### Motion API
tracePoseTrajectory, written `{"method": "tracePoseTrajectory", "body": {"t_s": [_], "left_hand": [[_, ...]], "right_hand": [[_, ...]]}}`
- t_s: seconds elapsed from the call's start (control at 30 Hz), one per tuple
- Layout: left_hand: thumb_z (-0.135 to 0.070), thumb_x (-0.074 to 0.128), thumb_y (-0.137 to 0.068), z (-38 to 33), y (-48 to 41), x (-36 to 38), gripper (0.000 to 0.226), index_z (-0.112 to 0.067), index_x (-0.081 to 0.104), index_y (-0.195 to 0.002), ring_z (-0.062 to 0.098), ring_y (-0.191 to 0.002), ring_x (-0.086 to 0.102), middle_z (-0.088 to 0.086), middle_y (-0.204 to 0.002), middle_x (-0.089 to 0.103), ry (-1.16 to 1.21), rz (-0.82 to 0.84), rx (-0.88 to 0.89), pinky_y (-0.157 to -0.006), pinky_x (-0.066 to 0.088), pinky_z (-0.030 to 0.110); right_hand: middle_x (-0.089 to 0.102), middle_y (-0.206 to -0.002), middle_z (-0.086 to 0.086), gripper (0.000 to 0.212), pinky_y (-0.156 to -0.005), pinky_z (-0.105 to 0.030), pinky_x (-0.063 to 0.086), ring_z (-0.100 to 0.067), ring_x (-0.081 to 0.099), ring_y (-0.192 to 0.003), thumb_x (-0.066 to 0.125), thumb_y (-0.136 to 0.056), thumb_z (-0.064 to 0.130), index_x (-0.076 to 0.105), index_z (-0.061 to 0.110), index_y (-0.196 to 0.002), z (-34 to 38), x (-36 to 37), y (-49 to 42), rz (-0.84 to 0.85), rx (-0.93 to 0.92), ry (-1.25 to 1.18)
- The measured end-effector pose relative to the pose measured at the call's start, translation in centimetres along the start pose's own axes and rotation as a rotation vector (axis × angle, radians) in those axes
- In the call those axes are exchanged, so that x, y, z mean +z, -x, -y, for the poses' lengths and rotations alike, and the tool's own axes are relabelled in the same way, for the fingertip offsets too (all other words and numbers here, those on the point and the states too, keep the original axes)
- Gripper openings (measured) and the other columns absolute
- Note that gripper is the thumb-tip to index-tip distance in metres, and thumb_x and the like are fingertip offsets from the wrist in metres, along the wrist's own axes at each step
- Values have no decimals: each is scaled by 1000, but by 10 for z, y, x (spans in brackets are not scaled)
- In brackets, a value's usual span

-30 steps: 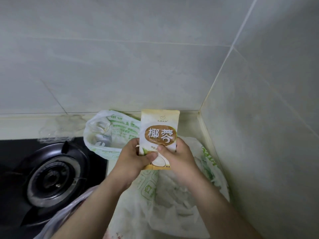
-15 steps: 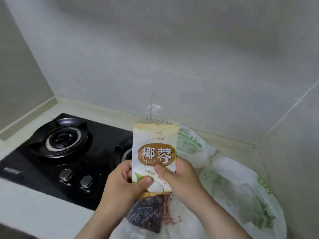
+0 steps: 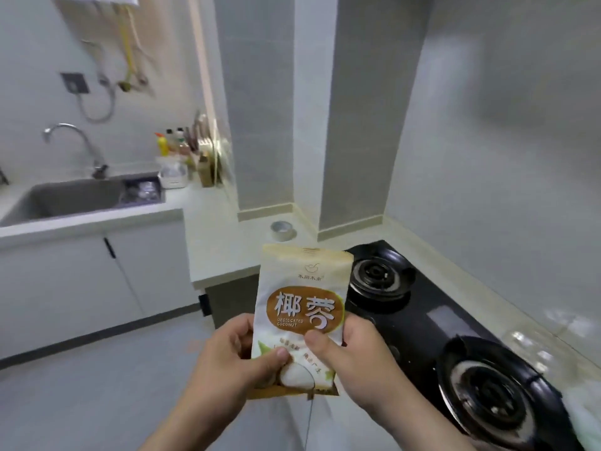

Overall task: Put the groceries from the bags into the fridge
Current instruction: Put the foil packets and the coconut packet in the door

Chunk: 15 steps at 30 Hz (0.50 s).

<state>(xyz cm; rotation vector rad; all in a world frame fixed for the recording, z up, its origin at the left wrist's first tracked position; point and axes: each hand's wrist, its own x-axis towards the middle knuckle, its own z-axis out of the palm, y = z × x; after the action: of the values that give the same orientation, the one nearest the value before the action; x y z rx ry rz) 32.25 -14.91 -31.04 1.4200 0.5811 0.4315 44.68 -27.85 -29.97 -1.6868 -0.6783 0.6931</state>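
Single view, head-worn, wide-angle, facing forward and down over a kitchen corner from above desk [image 3: 221, 242] level. Nearest the lens, at lower centre of the frame, are the left grip [image 3: 227, 356] and right grip [image 3: 354, 356], both holding the coconut pouch [image 3: 302, 288]. The hob [image 3: 419, 307] sits close at lower right. The sink [image 3: 65, 200] lies farther off at middle left. Motion blur throughout.

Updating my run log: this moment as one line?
item: coconut pouch | left hand: pinches it | right hand: pinches it | nearby: gas stove
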Motion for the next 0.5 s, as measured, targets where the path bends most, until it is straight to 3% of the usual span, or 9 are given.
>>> {"method": "tracePoseTrajectory", "body": {"t_s": [0.1, 0.23, 0.33, 0.5], "left_hand": [[-7, 82, -57, -7, 38, -33, 50, -6, 66, -105, 32, -85, 73, 15, -92, 75, 42, -178, 33, -68, 60, 38], [-3, 84, -63, -14, 94, -56, 50, -4, 64, -109, 36, -89, 71, 17, -96, 74, 73, -406, 59, -79, 57, 48], [-3, 76, -65, -15, 141, -65, 45, -5, 64, -108, 34, -89, 72, 16, -96, 74, 80, -605, 69, -77, 56, 45], [-4, 80, -68, -18, 223, -70, 41, -8, 65, -106, 29, -87, 73, 12, -94, 75, 16, -907, 74, -70, 58, 36]], "right_hand": [[76, -95, 14, 13, -82, -27, 58, -4, 71, -90, 67, -91, 14, 68, 25, -98, 18, 37, -3, 181, -57, -10], [76, -89, 16, 14, -65, -16, 54, -2, 71, -83, 66, -91, 11, 68, 24, -96, 35, 80, 7, 417, -113, -45], [76, -92, 12, 12, -72, -23, 58, -6, 72, -86, 67, -91, 15, 69, 23, -100, 44, 112, 22, 602, -123, -54], [77, -95, 0, 13, -83, -43, 59, -18, 74, -90, 66, -92, 14, 71, 19, -102, 54, 166, 61, 907, -154, -104]]}}
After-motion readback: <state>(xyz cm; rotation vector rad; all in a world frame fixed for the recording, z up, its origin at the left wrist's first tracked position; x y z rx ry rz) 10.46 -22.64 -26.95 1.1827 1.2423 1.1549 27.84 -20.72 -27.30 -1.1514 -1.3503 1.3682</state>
